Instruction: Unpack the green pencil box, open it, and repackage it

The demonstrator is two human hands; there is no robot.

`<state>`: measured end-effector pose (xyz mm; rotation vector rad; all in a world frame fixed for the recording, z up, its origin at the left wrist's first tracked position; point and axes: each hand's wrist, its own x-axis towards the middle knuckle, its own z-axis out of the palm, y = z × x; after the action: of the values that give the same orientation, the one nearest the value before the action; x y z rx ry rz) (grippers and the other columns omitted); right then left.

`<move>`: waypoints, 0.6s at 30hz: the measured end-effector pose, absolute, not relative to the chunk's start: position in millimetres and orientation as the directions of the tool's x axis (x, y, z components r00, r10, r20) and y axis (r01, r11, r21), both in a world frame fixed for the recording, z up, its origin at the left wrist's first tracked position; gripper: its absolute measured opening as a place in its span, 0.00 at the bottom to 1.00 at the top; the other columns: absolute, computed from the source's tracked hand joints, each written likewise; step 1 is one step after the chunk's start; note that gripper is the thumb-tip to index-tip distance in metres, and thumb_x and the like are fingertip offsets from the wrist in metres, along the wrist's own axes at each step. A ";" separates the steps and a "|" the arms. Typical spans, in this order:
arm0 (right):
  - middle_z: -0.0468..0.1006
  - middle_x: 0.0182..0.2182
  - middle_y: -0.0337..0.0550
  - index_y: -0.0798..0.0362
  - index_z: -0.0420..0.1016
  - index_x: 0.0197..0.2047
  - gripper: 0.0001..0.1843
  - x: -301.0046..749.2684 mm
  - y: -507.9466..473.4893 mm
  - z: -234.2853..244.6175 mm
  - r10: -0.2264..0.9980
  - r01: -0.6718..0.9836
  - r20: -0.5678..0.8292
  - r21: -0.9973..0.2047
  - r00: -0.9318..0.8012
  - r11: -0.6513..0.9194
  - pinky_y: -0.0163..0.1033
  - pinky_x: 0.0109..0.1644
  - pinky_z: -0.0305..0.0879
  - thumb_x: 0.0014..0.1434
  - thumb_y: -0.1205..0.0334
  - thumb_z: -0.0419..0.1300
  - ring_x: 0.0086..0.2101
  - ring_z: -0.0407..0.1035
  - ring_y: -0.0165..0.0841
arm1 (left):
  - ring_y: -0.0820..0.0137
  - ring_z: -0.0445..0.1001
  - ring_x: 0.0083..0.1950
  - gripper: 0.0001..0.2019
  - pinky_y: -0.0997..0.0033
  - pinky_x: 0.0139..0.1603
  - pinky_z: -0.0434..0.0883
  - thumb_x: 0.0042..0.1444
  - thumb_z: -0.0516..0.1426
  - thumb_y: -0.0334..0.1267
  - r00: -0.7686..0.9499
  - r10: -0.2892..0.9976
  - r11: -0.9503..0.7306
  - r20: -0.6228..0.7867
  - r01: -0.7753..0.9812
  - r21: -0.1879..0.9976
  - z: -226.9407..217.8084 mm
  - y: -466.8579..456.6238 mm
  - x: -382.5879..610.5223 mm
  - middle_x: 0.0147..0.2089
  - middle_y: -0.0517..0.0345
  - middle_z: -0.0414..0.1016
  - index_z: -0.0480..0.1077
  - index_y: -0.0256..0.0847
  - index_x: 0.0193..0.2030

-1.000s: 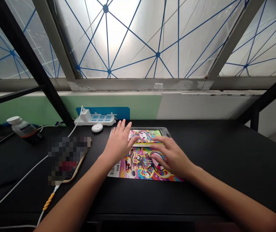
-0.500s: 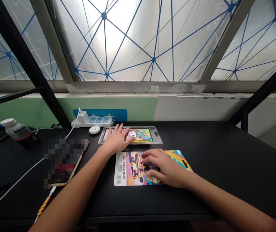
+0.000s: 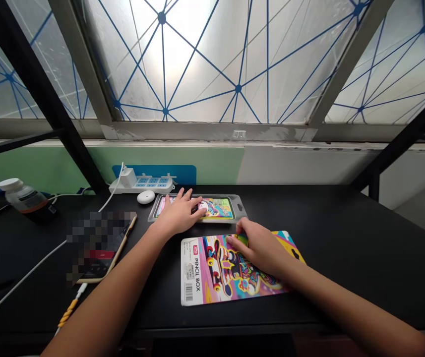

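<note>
My left hand (image 3: 180, 214) lies flat with fingers spread on a pencil box in a clear plastic shell (image 3: 230, 210) near the back of the black desk (image 3: 346, 248). My right hand (image 3: 259, 250) rests on a colourful backing card printed "PENCIL BOX" (image 3: 212, 277) that lies flat closer to me. Its fingers are curled at the card's far edge, pinching it.
A white power strip (image 3: 141, 184) with a charger and a white earbud case (image 3: 146, 197) sit at the back. A phone (image 3: 100, 248) with cables lies to the left, and a pill bottle (image 3: 21, 196) at far left. Window frames rise behind the desk.
The card has separated from the plastic shell and slid toward me under my right hand. My left hand has stayed pressing on the shell at the back.
</note>
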<state>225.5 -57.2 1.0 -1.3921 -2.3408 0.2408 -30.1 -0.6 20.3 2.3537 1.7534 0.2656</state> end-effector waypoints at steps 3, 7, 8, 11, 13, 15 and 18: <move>0.75 0.26 0.38 0.48 0.66 0.38 0.19 245.5 -39.5 15.8 0.917 0.832 0.177 -0.384 -0.358 0.399 0.39 0.31 0.57 0.63 0.40 0.56 0.26 0.68 0.36 | 0.49 0.42 0.77 0.28 0.25 0.67 0.43 0.64 0.45 0.65 0.316 0.946 -0.321 0.068 0.902 0.290 25.1 -4.9 -27.7 0.75 0.48 0.52 0.73 0.46 0.51; 0.78 0.27 0.40 0.48 0.73 0.32 0.24 290.1 16.5 28.5 0.914 0.829 -0.094 -0.467 -0.394 0.309 0.38 0.30 0.58 0.57 0.34 0.58 0.27 0.69 0.36 | 0.53 0.47 0.76 0.21 0.32 0.69 0.47 0.64 0.51 0.60 0.392 0.914 -0.405 0.107 0.858 0.315 20.5 -9.2 -19.3 0.74 0.43 0.54 0.68 0.43 0.45; 0.77 0.26 0.40 0.49 0.73 0.29 0.25 300.7 30.6 29.2 0.902 0.830 -0.154 -0.478 -0.403 0.289 0.38 0.29 0.58 0.56 0.34 0.58 0.27 0.69 0.35 | 0.54 0.48 0.76 0.20 0.33 0.70 0.47 0.64 0.50 0.59 0.396 0.913 -0.406 0.098 0.855 0.324 18.6 -9.7 -17.6 0.74 0.42 0.55 0.66 0.43 0.46; 0.75 0.23 0.40 0.50 0.73 0.25 0.28 320.9 57.0 26.7 0.899 0.845 -0.211 -0.472 -0.384 0.250 0.39 0.28 0.59 0.54 0.32 0.58 0.26 0.68 0.36 | 0.53 0.48 0.76 0.20 0.34 0.70 0.47 0.65 0.49 0.59 0.384 0.920 -0.387 0.076 0.863 0.323 14.4 -10.1 -16.0 0.75 0.43 0.54 0.66 0.44 0.48; 0.78 0.29 0.42 0.50 0.76 0.30 0.27 321.3 58.6 23.0 0.917 0.846 -0.161 -0.469 -0.364 0.254 0.40 0.33 0.63 0.56 0.33 0.57 0.31 0.71 0.38 | 0.51 0.48 0.76 0.20 0.34 0.70 0.48 0.65 0.49 0.59 0.386 0.920 -0.387 0.068 0.866 0.317 13.3 -9.8 -16.9 0.75 0.43 0.54 0.66 0.45 0.49; 0.80 0.39 0.45 0.50 0.78 0.39 0.25 312.2 51.1 19.0 0.931 0.832 -0.062 -0.473 -0.360 0.290 0.42 0.41 0.66 0.58 0.36 0.56 0.39 0.73 0.41 | 0.51 0.49 0.76 0.20 0.34 0.70 0.48 0.66 0.48 0.59 0.400 0.914 -0.401 0.068 0.862 0.311 13.2 -9.8 -18.0 0.75 0.44 0.54 0.66 0.46 0.50; 0.80 0.44 0.45 0.48 0.77 0.44 0.24 290.8 35.8 14.2 0.927 0.797 0.048 -0.497 -0.371 0.344 0.43 0.46 0.66 0.59 0.37 0.57 0.43 0.72 0.41 | 0.52 0.50 0.76 0.20 0.34 0.70 0.48 0.66 0.47 0.59 0.428 0.901 -0.428 0.068 0.853 0.299 14.3 -10.6 -18.2 0.75 0.46 0.54 0.66 0.47 0.50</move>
<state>290.8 35.8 14.2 -1.5299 -2.2913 0.5710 -18.2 -10.6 14.3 2.4622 1.5379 0.3213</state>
